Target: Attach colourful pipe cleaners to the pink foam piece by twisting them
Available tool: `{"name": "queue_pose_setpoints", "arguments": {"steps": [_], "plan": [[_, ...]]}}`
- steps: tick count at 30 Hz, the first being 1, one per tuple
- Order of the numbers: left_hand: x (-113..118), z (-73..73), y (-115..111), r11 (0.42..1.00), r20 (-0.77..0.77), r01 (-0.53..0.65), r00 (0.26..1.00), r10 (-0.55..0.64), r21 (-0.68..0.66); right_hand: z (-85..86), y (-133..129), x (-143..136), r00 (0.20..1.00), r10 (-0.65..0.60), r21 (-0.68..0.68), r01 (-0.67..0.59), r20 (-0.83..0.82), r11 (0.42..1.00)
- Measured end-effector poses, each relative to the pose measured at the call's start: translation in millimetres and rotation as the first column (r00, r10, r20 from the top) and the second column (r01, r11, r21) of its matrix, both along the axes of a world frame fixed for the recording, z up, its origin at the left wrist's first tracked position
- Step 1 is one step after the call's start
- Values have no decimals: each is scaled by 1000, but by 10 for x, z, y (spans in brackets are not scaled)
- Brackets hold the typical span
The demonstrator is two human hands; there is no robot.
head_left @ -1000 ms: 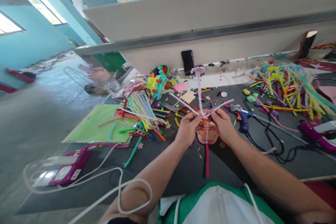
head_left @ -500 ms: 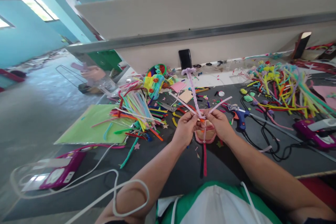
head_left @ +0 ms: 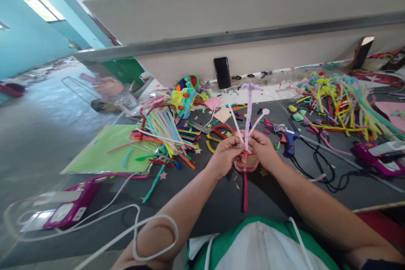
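Grip closed: left hand [head_left: 227, 154] and right hand [head_left: 265, 150] both pinched lilac stem piece [head_left: 248, 118] at base, neither nearer. Long axis ran near to far, tip far; pale strips [head_left: 236, 122] splayed either side, red strip [head_left: 245, 194] pointed near.

Above the table [head_left: 228, 206], a pipe-cleaner stem [head_left: 249, 114] is positioned between the left hand [head_left: 229, 152] and the right hand [head_left: 262, 149]. A pipe-cleaner bundle [head_left: 164, 126] is placed to their left, a glue gun [head_left: 289, 140] to their right. Behind, a smartphone [head_left: 222, 72] is propped against the partition [head_left: 268, 17].
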State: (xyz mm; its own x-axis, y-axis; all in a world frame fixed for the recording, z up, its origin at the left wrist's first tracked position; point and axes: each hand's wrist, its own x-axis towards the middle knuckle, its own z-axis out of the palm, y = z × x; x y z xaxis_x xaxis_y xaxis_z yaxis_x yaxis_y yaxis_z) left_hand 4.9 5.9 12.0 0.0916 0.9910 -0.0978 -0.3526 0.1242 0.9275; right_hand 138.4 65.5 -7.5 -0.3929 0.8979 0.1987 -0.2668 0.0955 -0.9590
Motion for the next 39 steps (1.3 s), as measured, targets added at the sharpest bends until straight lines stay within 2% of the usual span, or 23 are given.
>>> {"name": "queue_pose_setpoints", "arguments": {"steps": [3,5,9,17,22,25,32,39], "plan": [[5,-12,1,1000,-13,12,1000,-12,-3,-10,-15,-27,1000,-24,56,25,-16,998],[18,-7,1,1000,-13,-10,1000,10,-10,-26,-19,-50,998,-24,28,25,-50,999],[51,5,-8,999,-14,-44,999,43,-14,-52,-17,-66,990,-109,-16,108,-86,994],[65,-15,-33,999,-12,-52,999,52,-3,17,87,97,985,170,-80,-170,-2,982],[87,-16,-33,998,-21,-53,998,53,-23,87,110,137,956,284,-183,-292,-69,939],[104,-9,-23,997,-10,-73,997,72,-41,115,87,117,962,256,-229,-272,-100,935],[119,23,-7,986,19,-158,987,160,-54,134,105,79,990,78,-147,-95,-120,985],[103,33,8,982,21,-187,982,187,-24,112,102,38,983,60,-173,-90,-173,981]]}}
